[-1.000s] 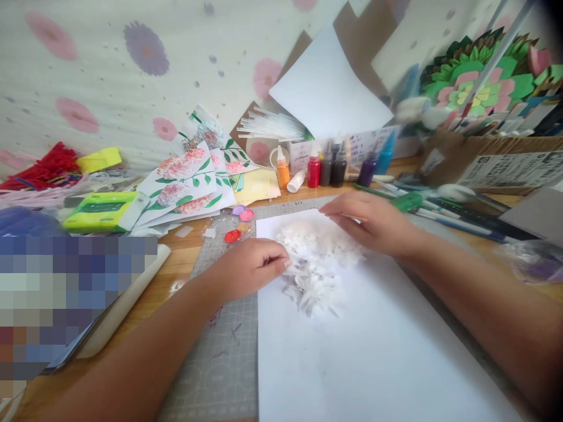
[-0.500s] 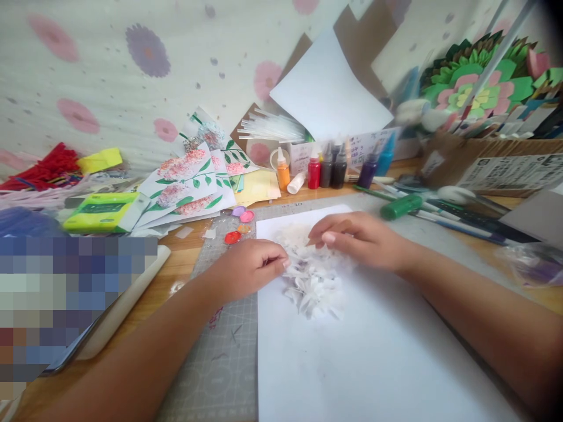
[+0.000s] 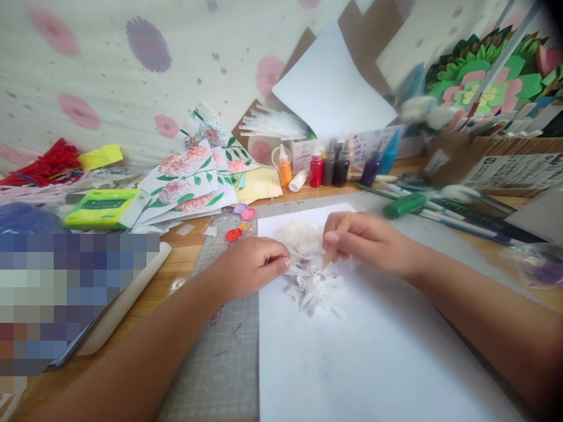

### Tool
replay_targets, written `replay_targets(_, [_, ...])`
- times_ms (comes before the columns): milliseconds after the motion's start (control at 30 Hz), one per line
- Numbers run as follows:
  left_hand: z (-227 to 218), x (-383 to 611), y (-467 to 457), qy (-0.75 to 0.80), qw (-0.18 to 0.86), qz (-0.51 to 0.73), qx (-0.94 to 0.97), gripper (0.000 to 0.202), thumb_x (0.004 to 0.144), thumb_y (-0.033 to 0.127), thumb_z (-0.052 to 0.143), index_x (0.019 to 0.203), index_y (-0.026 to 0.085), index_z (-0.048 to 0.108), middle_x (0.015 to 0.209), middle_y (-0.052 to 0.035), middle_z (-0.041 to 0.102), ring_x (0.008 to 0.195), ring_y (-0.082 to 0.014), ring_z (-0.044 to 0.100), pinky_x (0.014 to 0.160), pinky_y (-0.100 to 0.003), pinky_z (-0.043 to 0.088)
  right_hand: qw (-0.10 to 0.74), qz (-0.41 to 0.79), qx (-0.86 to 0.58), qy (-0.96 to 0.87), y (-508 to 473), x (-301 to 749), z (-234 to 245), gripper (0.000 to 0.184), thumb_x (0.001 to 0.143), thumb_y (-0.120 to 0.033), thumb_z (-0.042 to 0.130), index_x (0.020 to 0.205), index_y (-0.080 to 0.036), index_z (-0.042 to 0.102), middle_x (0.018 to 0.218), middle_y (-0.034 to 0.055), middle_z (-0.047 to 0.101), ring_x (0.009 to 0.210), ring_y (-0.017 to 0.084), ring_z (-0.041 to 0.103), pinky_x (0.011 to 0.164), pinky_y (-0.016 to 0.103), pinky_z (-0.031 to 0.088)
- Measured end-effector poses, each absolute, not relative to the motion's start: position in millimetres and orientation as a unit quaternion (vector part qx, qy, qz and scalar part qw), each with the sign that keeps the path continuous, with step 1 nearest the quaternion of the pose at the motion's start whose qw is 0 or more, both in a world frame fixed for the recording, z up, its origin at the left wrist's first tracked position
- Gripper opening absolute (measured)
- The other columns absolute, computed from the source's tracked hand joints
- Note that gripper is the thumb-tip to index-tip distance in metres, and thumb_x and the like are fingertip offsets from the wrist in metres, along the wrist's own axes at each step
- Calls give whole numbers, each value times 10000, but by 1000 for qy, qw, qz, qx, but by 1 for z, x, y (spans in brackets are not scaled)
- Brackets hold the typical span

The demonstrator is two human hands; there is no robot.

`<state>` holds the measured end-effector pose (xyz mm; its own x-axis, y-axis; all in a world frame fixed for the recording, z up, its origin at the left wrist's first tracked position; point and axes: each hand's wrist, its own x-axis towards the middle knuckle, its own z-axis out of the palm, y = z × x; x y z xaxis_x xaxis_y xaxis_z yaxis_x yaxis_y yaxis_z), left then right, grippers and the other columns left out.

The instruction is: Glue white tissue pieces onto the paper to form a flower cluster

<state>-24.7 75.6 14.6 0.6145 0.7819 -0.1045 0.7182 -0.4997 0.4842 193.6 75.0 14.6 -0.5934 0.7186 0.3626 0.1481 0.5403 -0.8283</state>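
Observation:
A white paper sheet (image 3: 352,357) bears a raised cluster of thin, crumpled white paper petals (image 3: 319,293). My left hand (image 3: 253,264) rests at the left side of the cluster, fingers pinched on the edge of the petals. From the right comes my right hand (image 3: 363,237), closed around a tan wooden stick (image 3: 326,261) whose lower end points down into the cluster. Most of the stick is hidden by the fingers. Behind the hands, the upper part of the petals looks flatter and cream-white.
Under the sheet lies a grey cutting mat (image 3: 211,357). Paint dishes (image 3: 234,235) sit left of the sheet. Paint bottles (image 3: 315,170) line the back, beside painted flower cards (image 3: 176,181). A green bottle (image 3: 404,205) and brushes lie right; a cardboard box (image 3: 514,167) stands beyond.
My right hand has drawn slightly right, and the stick has tipped from nearly level to pointing down at the petals. My left hand stays nearly in place.

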Motion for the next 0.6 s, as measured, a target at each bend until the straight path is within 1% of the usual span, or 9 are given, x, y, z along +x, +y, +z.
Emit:
replay_targets(100, [14, -25, 76, 433, 252, 62, 863, 302, 849, 367, 358, 809, 196, 604, 801, -11, 612, 738, -152, 531, 640, -239, 381, 352, 394, -262, -808, 73, 192, 16, 266, 814, -293, 482, 588, -169, 421, 586, 3, 588, 503, 70, 508, 457, 195, 406])
replay_targets(233, [14, -25, 77, 432, 241, 51, 868, 298, 851, 366, 356, 820, 201, 602, 791, -7, 607, 720, -145, 522, 619, -235, 363, 334, 400, -259, -813, 72, 192, 17, 251, 813, -264, 487, 586, -160, 459, 552, -11, 566, 487, 57, 506, 449, 174, 400])
replay_targets(333, [14, -26, 77, 434, 209, 23, 876, 335, 854, 392, 338, 702, 189, 557, 656, 13, 558, 621, -125, 486, 557, -231, 322, 320, 415, -259, -811, 72, 192, 17, 258, 818, -256, 480, 580, -157, 474, 543, -12, 566, 482, 52, 499, 448, 167, 397])
replay_targets(433, [15, -27, 76, 443, 172, -3, 880, 388, 849, 417, 325, 578, 170, 450, 529, 29, 450, 522, -105, 411, 502, -233, 264, 309, 434, -255, -807, 71, 192, 17, 256, 821, -250, 476, 585, -153, 484, 550, -8, 574, 494, 56, 501, 459, 171, 401])
replay_targets(500, [15, -28, 75, 449, 164, -12, 878, 394, 843, 423, 326, 556, 166, 410, 506, 32, 413, 497, -99, 382, 486, -236, 240, 304, 442, -254, -805, 71, 191, 16, 247, 821, -241, 477, 592, -149, 494, 553, -5, 572, 501, 57, 501, 469, 172, 405])
replay_targets(600, [15, -28, 74, 451, 176, -28, 875, 387, 838, 421, 328, 553, 168, 393, 490, 36, 381, 472, -96, 360, 469, -236, 221, 298, 450, -255, -802, 71, 191, 16, 238, 822, -230, 473, 603, -144, 510, 567, -2, 568, 508, 58, 505, 479, 174, 409])
